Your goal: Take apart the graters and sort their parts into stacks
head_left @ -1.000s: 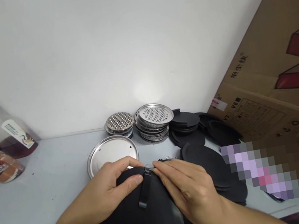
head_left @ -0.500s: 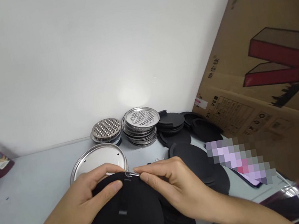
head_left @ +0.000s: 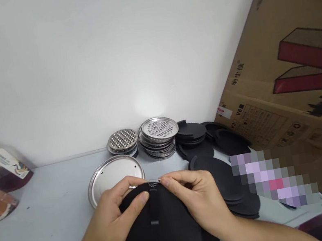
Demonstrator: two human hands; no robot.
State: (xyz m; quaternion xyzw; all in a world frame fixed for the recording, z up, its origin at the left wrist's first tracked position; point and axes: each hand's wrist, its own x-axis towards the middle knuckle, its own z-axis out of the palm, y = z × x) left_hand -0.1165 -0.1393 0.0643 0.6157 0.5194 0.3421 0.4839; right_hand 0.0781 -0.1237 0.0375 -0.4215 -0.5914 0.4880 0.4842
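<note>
**Two hands pinch a wire loop on the rim of a black disc**

A black rubber disc (head_left: 161,236) stands tilted up at the near edge of the counter, its lower part running out of view. Its material could also be foam; the view doesn't settle that. A small wire loop (head_left: 153,183) sits on its upper rim, and a narrow dark strap (head_left: 153,209) runs down its face from that spot.

The left hand (head_left: 116,219) grips the disc, thumb lying across the black face and fingers curled over the rim behind it. The right hand (head_left: 198,197) comes in from the other side, its thumb and forefinger closed narrowly on the wire loop.

Just behind the left hand lies a round steel plate (head_left: 114,177) with a few small holes. Beyond it, against the white wall (head_left: 107,63), stand a stack of raised-grater discs (head_left: 122,139) and a taller stack of perforated steel discs (head_left: 159,137). To their right, more black discs lie in piles (head_left: 191,132), and one pile (head_left: 217,177) sits just beside the right hand.

Two plastic bottles (head_left: 4,169) lie at the far left. A large cardboard carton (head_left: 282,86) leans in at the right, and a pixelated patch (head_left: 271,180) covers part of the counter.
</note>
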